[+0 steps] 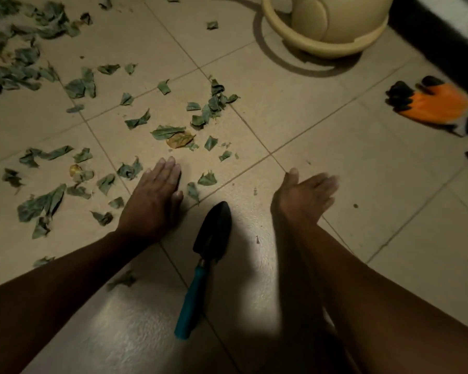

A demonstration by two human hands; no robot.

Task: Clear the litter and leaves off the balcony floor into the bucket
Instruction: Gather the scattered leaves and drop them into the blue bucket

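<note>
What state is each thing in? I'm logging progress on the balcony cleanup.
Leaves: scattered on the floor.
Trowel: lying flat, unheld.
Gloves: lying on the floor, unworn.
Pot: on the floor.
Left hand: flat on tile.
Right hand: open, empty.

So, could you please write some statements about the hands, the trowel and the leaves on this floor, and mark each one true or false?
1. The left hand lies flat on the floor. True.
2. The right hand grips the trowel. False: the trowel lies on the tiles between the arms, unheld.
3. Most leaves lie on the left side. True.
4. The orange gloves are worn. False: they lie on the floor, right.
5. The trowel handle is teal. True.
</note>
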